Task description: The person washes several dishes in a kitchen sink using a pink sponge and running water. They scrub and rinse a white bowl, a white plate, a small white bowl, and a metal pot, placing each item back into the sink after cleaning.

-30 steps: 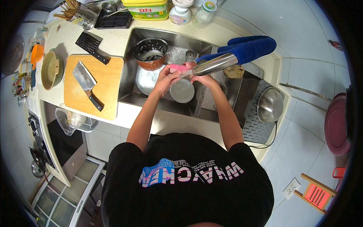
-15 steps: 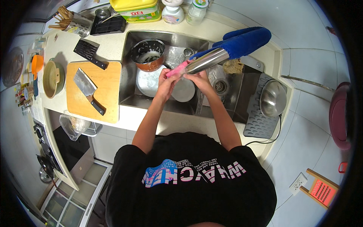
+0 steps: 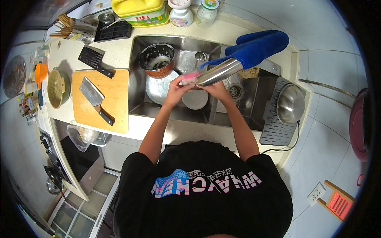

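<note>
Over the sink, my left hand (image 3: 176,92) is closed on a pink sponge-like piece (image 3: 190,77), which is blurred by motion. It sits at the end of a thick steel faucet spout (image 3: 220,71). My right hand (image 3: 216,91) is close beside it, under the spout, its fingers largely hidden. A blue cloth (image 3: 265,45) drapes over the far part of the faucet. Below my hands in the sink (image 3: 215,109) lie a round pale dish (image 3: 195,100) and a silvery pan or lid (image 3: 155,89). A brown pot (image 3: 160,73) with suds inside stands behind them.
Left of the sink, a cleaver (image 3: 92,92) lies on a wooden board (image 3: 81,115), with a dark slotted blade (image 3: 92,56) behind. A steel bowl (image 3: 291,103) rests on a grey mat (image 3: 276,133) at right. A tan scrubber (image 3: 249,73) sits beside the drain (image 3: 235,92).
The pink piece has shifted slightly down between my hands and is more blurred. The whole view has moved a little; my left hand still holds the piece.
</note>
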